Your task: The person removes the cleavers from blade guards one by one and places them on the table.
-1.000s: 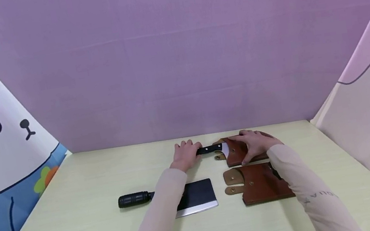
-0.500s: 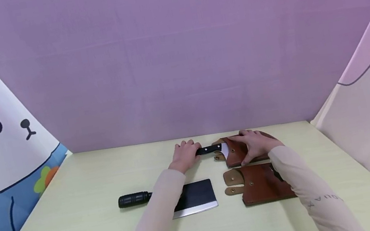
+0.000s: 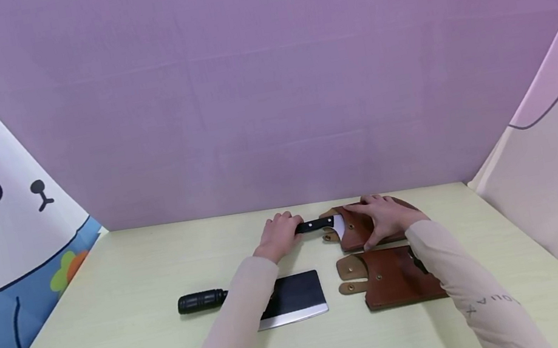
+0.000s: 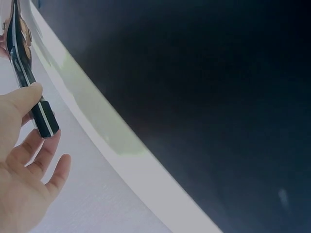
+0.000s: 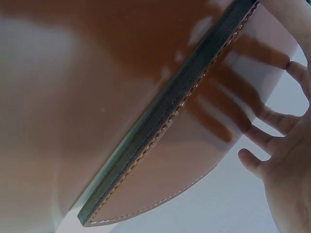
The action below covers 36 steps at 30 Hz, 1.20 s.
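Observation:
In the head view my left hand point(image 3: 278, 235) holds the end of the black riveted handle of a knife point(image 3: 316, 225). The left wrist view has the thumb on one side of that handle and fingers beneath it. A strip of the pale blade shows at the mouth of a brown leather sheath point(image 3: 353, 237); the rest is inside. Spread across this sheath, my right hand point(image 3: 388, 217) has its thumb at the near edge and its fingers over the far side. In the right wrist view the fingertips meet the edge of the stitched sheath point(image 5: 146, 194).
A cleaver point(image 3: 299, 294) with a dark blade and black handle lies partly under the left sleeve. Nearer than the first sheath is a second brown leather sheath point(image 3: 400, 289) with two tan snap straps, partly under the right sleeve. A purple cloth wall point(image 3: 268, 108) closes the table's back.
Both hands, the knife and the sheath keep practically the same places. Only the forearms shift very slightly.

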{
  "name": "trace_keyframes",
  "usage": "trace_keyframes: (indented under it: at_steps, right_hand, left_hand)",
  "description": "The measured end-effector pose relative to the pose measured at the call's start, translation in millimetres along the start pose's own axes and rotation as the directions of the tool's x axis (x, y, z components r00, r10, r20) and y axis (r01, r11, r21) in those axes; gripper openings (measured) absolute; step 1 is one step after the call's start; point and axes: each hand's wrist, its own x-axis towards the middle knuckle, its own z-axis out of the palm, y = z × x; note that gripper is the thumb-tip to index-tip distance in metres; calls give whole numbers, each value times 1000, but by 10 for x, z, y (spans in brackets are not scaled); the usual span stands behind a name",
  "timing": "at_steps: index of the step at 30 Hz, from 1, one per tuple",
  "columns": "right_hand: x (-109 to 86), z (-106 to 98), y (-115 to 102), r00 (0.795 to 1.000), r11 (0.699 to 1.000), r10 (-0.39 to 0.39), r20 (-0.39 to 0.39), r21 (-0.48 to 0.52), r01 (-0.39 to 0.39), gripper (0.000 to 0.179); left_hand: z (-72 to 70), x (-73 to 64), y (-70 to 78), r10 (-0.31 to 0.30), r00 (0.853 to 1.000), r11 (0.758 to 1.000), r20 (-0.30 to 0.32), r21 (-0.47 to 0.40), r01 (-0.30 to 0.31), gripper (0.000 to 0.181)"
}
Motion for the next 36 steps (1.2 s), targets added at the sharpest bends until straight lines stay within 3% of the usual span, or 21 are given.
trace_keyframes:
  at_steps: [19,36]
  right_hand:
    - [22,-24,-48,1000,999,30,-8,-16,-30,101]
    - [-8,-39,-44,999,999,41,-22,-28,-41,99]
  left_hand:
    - [-70,-20,-33,11,999,1000,-51,-7,-12,24]
    - [-76,-6,-130,10,999,1000,-41,-16,-11,29]
